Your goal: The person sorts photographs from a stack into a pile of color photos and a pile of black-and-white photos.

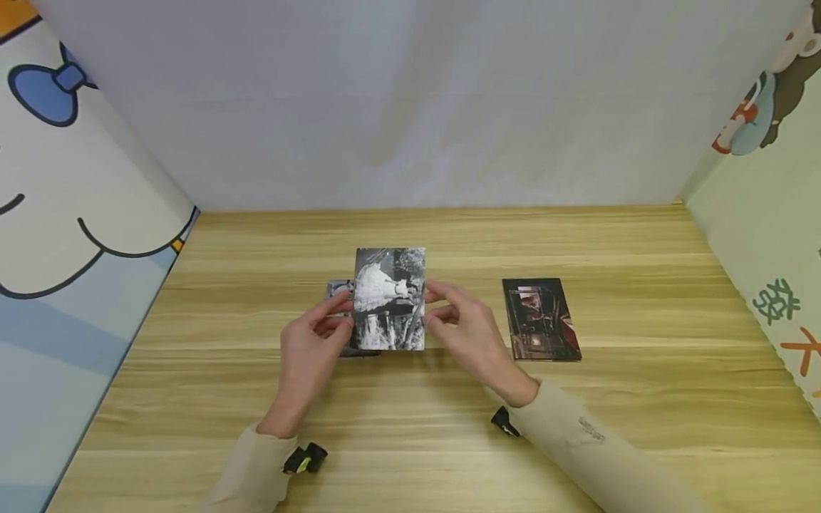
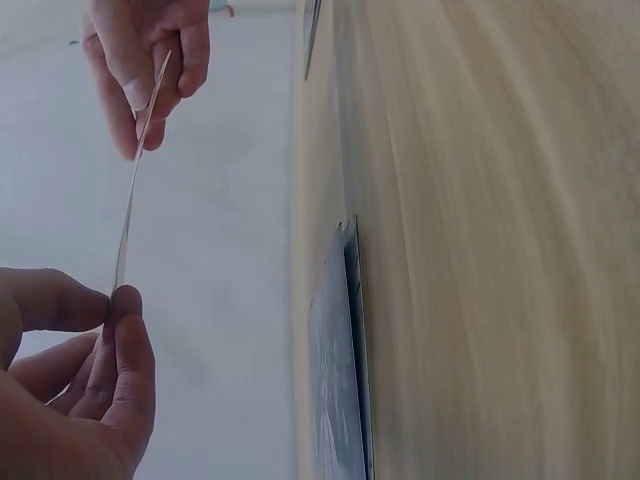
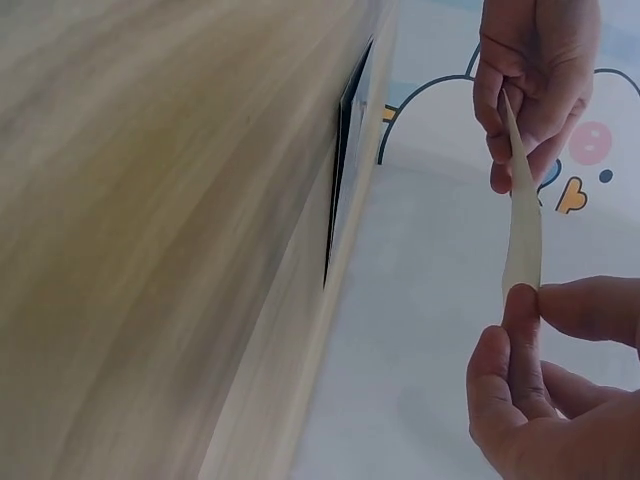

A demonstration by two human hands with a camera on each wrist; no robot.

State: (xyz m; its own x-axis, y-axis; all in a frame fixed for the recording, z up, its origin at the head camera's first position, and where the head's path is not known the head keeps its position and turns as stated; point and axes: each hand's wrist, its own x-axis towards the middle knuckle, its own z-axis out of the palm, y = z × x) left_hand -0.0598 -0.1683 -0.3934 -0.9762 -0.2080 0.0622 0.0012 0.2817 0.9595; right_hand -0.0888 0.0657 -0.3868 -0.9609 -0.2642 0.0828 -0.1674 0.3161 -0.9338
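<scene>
A black-and-white photo card [image 1: 390, 299] with a figure in a wide white dress, turned sideways, is held up above the table between both hands. My left hand [image 1: 314, 342] pinches its left edge between thumb and fingers. On the opposite edge, the right hand [image 1: 467, 329] grips with thumb and fingertips. Seen edge-on in the left wrist view, the photo card [image 2: 130, 200] is thin and slightly bent. Below it on the table lies a small stack of grey cards [image 2: 335, 370], mostly hidden in the head view by the held card and left hand.
A dark-coloured photo card stack [image 1: 541, 319] lies to the right on the wooden table [image 1: 410, 442]. A pale wall [image 1: 410, 107] rises behind the table, with cartoon-printed panels [image 1: 83, 192] at the left and right sides.
</scene>
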